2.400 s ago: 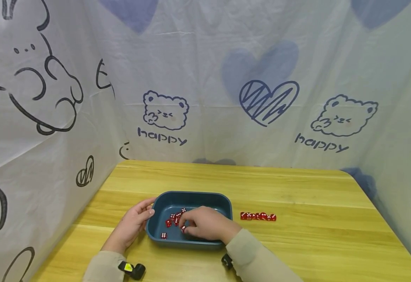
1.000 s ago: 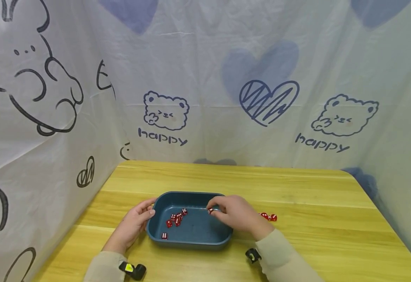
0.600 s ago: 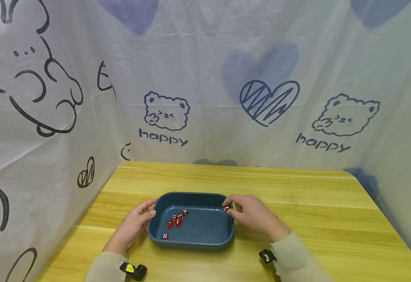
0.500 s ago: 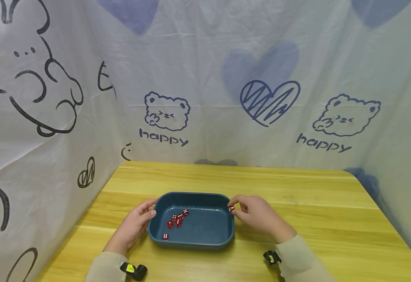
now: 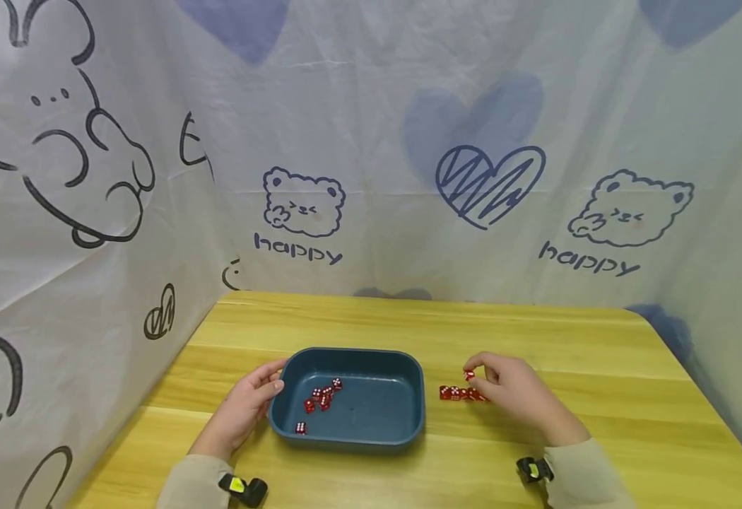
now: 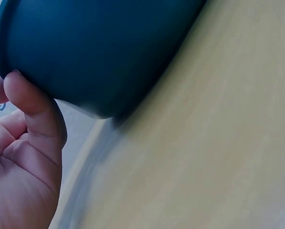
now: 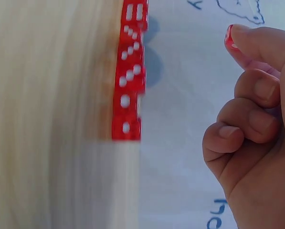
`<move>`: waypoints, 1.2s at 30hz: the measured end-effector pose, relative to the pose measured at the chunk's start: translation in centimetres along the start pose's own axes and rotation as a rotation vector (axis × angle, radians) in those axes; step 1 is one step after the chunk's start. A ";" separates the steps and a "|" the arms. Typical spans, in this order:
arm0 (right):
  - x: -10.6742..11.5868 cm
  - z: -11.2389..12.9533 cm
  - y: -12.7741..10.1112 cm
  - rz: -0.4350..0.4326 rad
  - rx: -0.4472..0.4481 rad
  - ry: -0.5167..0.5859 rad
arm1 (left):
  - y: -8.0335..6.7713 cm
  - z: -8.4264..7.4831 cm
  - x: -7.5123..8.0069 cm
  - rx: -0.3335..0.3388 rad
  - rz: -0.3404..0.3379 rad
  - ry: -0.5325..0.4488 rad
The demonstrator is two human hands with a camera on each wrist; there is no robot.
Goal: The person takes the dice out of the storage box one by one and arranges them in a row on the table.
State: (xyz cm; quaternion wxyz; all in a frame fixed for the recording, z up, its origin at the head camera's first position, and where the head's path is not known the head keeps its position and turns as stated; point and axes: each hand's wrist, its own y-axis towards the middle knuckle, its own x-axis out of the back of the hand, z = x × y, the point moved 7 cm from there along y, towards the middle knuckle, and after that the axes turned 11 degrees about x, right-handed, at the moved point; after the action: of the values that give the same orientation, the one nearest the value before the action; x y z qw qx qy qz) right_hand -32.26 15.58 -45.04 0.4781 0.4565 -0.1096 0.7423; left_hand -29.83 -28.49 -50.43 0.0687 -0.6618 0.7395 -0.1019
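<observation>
A dark blue tray [image 5: 352,440] sits on the wooden table [image 5: 536,339] with several red dice [image 5: 321,398] in its left part. My left hand [image 5: 251,399] rests against the tray's left end, thumb on the rim [image 6: 30,102]. My right hand [image 5: 504,389] pinches one red die [image 5: 469,375] [image 7: 229,39] between thumb and forefinger, just above a row of red dice [image 5: 458,394] [image 7: 129,71] lying on the table to the right of the tray. The other fingers [image 7: 237,133] are curled in.
A white cloth printed with bears, hearts and "happy" [image 5: 371,177] walls the table at the back and both sides. Bare wood lies behind the tray and to the right of the dice row.
My right hand lifted a die out of the tray and carried it rightward over the rim to the row of dice. The left hand stayed on the tray.
</observation>
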 end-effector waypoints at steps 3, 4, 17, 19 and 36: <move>0.7 -0.9 -0.6 -0.009 -0.020 0.003 | 0.1 0.0 0.0 -0.009 -0.004 0.001; 0.9 -1.2 -0.8 -0.013 -0.027 0.007 | 0.0 0.0 -0.1 -0.010 -0.002 0.002; 2.1 -4.5 -2.2 -0.017 -0.107 0.052 | -0.1 0.1 -0.1 -0.002 0.005 0.011; 2.2 -5.0 -2.4 -0.014 -0.117 0.055 | -0.1 0.1 -0.1 0.001 0.006 0.003; 1.4 -7.7 -4.0 0.060 -0.183 0.157 | -0.2 0.1 -0.3 0.016 0.013 -0.010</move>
State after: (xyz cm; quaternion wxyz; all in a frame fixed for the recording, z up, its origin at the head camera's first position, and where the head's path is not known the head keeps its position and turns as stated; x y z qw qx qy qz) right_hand -33.58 23.08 -49.34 0.5024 0.3478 -0.1528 0.7767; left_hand -29.60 -28.26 -50.46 0.0783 -0.6570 0.7426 -0.1038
